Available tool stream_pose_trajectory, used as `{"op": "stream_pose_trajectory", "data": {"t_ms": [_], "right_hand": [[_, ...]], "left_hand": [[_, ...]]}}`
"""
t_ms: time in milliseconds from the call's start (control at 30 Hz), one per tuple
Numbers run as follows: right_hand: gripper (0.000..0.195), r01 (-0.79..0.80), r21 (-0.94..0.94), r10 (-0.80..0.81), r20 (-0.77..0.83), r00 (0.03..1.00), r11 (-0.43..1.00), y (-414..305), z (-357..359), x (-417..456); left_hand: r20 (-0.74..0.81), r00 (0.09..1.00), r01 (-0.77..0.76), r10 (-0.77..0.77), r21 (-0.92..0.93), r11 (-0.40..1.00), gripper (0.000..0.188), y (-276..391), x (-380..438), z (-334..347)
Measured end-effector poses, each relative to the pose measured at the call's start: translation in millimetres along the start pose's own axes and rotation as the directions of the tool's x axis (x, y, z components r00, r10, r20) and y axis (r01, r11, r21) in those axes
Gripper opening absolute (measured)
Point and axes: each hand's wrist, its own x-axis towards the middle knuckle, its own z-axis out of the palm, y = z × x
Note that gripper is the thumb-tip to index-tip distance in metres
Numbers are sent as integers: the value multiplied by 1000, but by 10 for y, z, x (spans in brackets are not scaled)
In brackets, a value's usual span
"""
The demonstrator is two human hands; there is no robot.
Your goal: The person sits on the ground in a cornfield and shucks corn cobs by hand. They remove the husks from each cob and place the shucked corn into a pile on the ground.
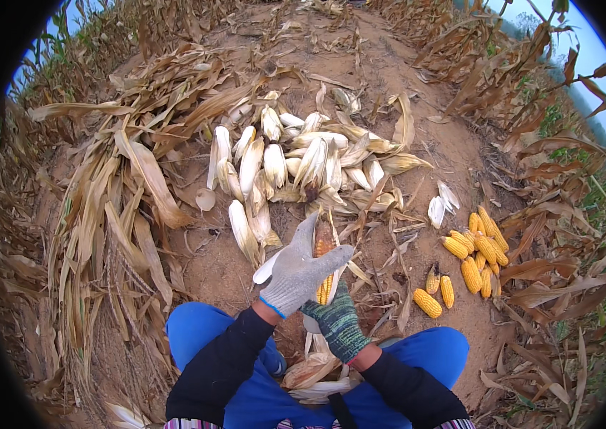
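Note:
In front of my knees I hold a partly husked ear of corn (324,245), its yellow kernels showing between pale husk leaves and its tip reddish brown. My left hand (298,268), in a grey knit glove with a blue cuff edge, lies along the left side with the thumb across the kernels. A pale husk flap (265,269) sticks out beyond that hand; its palm is hidden. Below, my right hand (339,322), in a green and dark knit glove, grips the ear's base. Loose husks (313,375) lie between my legs.
A heap of unhusked ears (303,155) lies ahead on bare soil. Several husked yellow cobs (477,246) are piled at right, with a few nearer ones (427,303). Dry corn stalks (115,177) spread at left. Standing dry corn plants (555,161) line the right side.

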Motion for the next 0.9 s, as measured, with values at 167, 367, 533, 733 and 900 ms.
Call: {"op": "stream_pose_trajectory", "data": {"t_ms": [167, 367, 533, 733, 900], "right_hand": [[60, 52, -348, -83, -75, 994, 936, -164, 43, -85], [57, 121, -266, -134, -30, 991, 956, -170, 75, -102], [54, 6, -10, -5, 41, 999, 1000, -66, 38, -74], [53, -73, 178, 48, 138, 989, 981, -112, 2, -54], [50, -102, 252, 68, 142, 988, 962, -141, -15, -44]], "left_hand": [[-26, 999, 16, -18, -72, 997, 69, -136, 29, 38], [-149, 987, 35, -57, -142, 989, 45, -281, 38, 61], [-179, 984, -1, -26, -145, 989, 40, -273, 113, 36], [39, 931, 269, -362, -744, 611, 27, -429, 194, 54], [98, 920, 252, -381, -890, 381, 21, -441, 190, 74]]}}
